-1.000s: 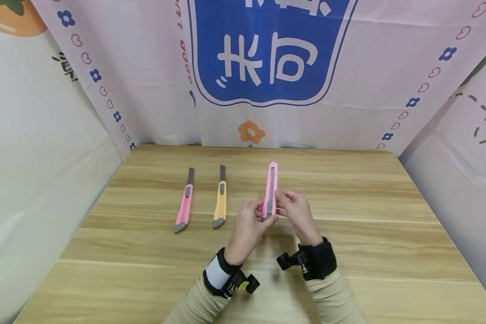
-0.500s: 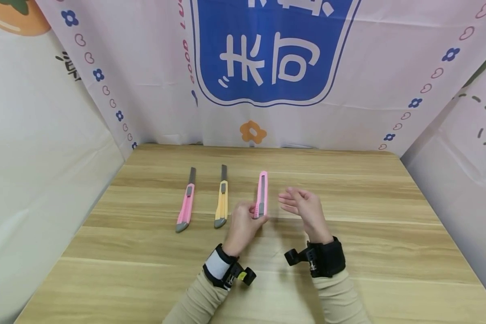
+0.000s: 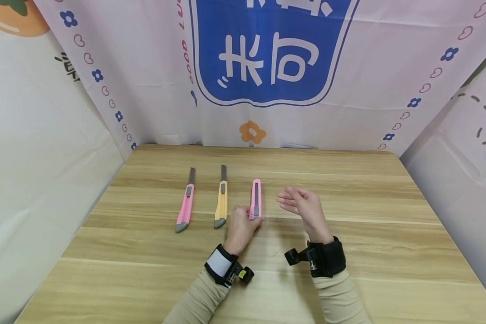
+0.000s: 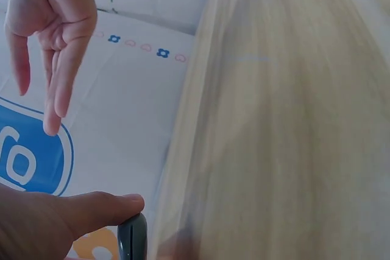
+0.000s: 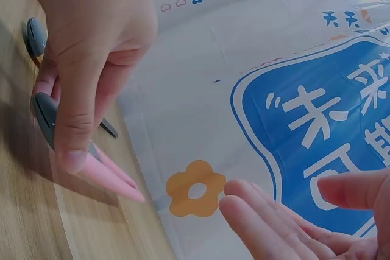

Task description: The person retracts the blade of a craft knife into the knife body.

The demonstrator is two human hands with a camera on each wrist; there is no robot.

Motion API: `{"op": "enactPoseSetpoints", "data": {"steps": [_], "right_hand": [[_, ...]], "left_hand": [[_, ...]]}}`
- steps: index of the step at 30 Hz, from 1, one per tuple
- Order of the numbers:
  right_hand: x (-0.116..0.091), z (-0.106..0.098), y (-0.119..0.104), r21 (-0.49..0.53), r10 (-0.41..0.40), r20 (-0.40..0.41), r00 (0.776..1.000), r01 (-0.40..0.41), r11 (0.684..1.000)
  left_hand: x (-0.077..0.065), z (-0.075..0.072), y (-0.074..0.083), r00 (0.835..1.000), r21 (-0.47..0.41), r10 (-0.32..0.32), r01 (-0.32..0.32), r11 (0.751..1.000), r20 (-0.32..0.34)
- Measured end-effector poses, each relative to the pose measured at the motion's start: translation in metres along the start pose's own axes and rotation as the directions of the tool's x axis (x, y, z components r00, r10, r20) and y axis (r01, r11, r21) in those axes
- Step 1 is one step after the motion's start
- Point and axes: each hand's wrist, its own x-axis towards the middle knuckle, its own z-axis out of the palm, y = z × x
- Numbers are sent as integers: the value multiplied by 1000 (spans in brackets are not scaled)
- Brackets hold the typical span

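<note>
My left hand point(image 3: 241, 229) pinches a pink utility knife point(image 3: 257, 198) near its grey end, thumb on one side and fingers on the other. Its blade is drawn in, and the knife is held low over the wooden table. In the right wrist view the same pink knife point(image 5: 109, 178) points down toward the tabletop. To the right, my right hand point(image 3: 303, 207) hovers with straight fingers and holds nothing. Left of the held knife lie a yellow utility knife point(image 3: 221, 202) and another pink utility knife point(image 3: 186, 204), both with grey blades extended away from me.
The wooden table point(image 3: 368, 252) reaches back to a printed cloth point(image 3: 154, 108) hanging behind it. Pale cloth walls stand at the left and right. Each wrist carries a black strap with a small camera.
My right hand has let go of the pink knife and moved to the right. My left hand has carried the knife left, toward me and down to the table.
</note>
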Motion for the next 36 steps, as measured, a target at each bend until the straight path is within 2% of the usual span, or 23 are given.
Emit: {"op": "enactPoseSetpoints", "data": {"steps": [8,14,26,31,36], "right_hand": [[0,0,0,-4,-13,20,1000,13,1000],[-1,-1,-1,-7,-11,29,1000,11,1000],[-1,-1,-1,-2,-16,35,999,16,1000],[-1,-1,0,7,-14,35,999,14,1000],[-1,-1,-1,9,-10,33,999,9,1000]], "left_hand": [[2,8,-9,1000,34,-15,15,999,-24],[3,12,-11,998,75,-47,50,996,-40],[2,17,-12,994,82,-109,111,990,-34],[2,19,-14,994,64,-98,101,993,-41],[0,18,-14,996,66,-43,49,997,-81]]}}
